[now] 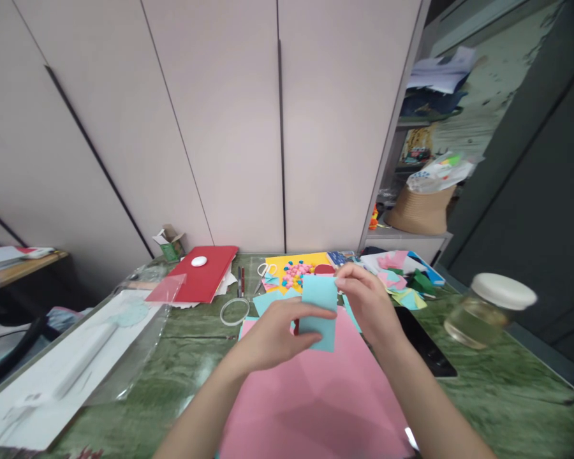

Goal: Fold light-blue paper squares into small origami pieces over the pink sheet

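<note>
A light blue strip of paper [319, 290] is held upright above a large pink sheet [316, 408] on the table. Across its middle, my left hand [280, 335] grips it, with the thumb low and the fingers along the face. At the strip's upper right edge, the fingertips of my right hand [370, 303] pinch the corner. More light blue paper [270, 301] lies behind my left hand, partly covered by it. A yellow sheet [277, 264] bearing small pink and blue pieces [296, 273] is beyond the strip.
White-handled scissors [266, 270], pens [241, 282] and a tape roll [234, 312] lie left of centre. A red folder [205, 274] is farther left. On the right are a black tablet [428, 344], paper scraps [406, 280] and a lidded jar [488, 312]. Cabinet doors [220, 127] stand behind.
</note>
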`<control>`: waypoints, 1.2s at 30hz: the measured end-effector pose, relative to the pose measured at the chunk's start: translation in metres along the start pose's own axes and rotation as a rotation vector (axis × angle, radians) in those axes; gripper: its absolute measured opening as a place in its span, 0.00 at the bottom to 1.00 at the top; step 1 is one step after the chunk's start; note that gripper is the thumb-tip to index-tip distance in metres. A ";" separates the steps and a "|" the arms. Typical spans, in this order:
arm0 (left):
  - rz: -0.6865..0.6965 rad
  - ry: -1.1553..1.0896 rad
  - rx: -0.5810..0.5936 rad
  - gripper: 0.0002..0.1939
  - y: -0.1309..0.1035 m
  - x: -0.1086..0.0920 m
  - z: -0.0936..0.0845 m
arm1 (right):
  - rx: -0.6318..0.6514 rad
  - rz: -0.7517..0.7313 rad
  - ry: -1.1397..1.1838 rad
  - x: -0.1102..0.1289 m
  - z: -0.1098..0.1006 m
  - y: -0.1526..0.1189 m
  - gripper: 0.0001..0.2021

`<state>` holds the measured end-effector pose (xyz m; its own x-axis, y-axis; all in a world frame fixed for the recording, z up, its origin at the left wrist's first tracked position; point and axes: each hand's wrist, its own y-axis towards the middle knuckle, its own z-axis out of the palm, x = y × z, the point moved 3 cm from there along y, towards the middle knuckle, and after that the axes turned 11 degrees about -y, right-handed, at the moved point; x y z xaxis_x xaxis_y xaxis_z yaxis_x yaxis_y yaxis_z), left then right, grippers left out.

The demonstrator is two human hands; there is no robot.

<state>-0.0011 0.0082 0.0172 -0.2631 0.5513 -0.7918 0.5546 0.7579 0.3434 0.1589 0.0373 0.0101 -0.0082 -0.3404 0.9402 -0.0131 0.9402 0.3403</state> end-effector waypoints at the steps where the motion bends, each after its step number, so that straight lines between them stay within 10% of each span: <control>1: -0.008 0.000 0.015 0.18 0.000 -0.001 -0.001 | -0.002 0.000 0.001 0.000 0.000 0.000 0.05; 10: -0.060 -0.069 0.045 0.16 -0.004 -0.003 -0.017 | -0.056 0.031 0.069 -0.003 0.012 -0.002 0.05; 19: -0.201 -0.797 -0.175 0.18 0.004 0.015 -0.017 | -0.079 0.018 0.183 -0.006 0.006 0.003 0.07; 28: -0.208 -1.311 0.205 0.28 0.008 0.027 0.007 | 0.068 0.040 0.160 -0.002 0.011 -0.003 0.09; 36: -0.219 -1.324 0.235 0.36 0.005 0.026 0.007 | 0.148 0.011 0.109 0.003 0.014 -0.005 0.09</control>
<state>0.0002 0.0245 -0.0049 0.5118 -0.4162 -0.7516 0.7545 0.6361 0.1614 0.1453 0.0310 0.0111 0.0995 -0.3197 0.9423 -0.1602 0.9295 0.3322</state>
